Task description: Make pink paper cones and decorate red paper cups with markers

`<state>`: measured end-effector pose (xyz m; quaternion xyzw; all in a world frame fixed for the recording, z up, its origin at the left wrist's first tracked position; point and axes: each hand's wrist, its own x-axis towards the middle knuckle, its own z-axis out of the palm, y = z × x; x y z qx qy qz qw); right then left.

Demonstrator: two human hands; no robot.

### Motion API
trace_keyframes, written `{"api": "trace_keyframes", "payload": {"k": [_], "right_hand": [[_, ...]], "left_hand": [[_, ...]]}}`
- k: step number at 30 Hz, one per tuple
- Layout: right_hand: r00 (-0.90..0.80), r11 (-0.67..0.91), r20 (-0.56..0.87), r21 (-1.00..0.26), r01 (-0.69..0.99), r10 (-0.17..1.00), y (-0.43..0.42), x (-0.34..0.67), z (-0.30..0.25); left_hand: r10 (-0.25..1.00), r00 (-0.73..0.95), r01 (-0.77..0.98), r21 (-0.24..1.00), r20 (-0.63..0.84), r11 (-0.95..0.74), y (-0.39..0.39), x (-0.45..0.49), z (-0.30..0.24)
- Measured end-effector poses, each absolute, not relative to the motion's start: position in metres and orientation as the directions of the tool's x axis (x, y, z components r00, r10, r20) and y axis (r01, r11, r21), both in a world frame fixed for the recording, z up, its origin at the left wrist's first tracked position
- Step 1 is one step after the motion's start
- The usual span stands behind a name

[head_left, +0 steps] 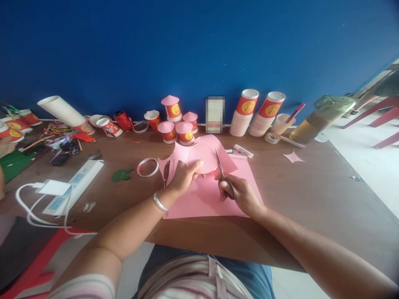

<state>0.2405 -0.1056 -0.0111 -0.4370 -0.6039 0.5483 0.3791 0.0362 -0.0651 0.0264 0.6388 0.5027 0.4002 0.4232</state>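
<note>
My left hand (pixel 188 171) pinches a sheet of pink paper (pixel 226 155) that has a round outline on it and a ragged, cut-away left side. In my right hand (pixel 241 191) is a pair of scissors (pixel 231 189), the fingers wrapped round the dark handles. The blades point away from me, along the right edge of the round outline. Beneath both hands a larger pink sheet (pixel 205 203) lies flat on the table. Behind the paper stand several red paper cups with pink cone tops (pixel 168 129).
Stacked paper cups (pixel 241 118) and a large jug of yellowish liquid (pixel 314 122) line the back right. Tape rings (pixel 147 167), a green paper piece (pixel 121 175) and a power strip (pixel 73 187) lie left. Another person's hand (pixel 4 147) shows at the far left edge.
</note>
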Motion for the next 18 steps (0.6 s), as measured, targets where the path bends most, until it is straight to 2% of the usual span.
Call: {"api": "trace_keyframes", "payload": {"k": [8,18], "right_hand": [[-0.331,0.012,-0.026,-0.993,0.114,0.943,-0.106,0.241,-0.012],[-0.329,-0.005,-0.041,-0.994,0.109,0.943,-0.106,0.241,-0.013]], "left_hand": [[0.993,0.107,0.18,0.981,0.047,-0.066,-0.061,0.037,0.013],[0.99,0.125,0.243,0.965,0.068,-0.097,-0.061,0.037,0.018]]}}
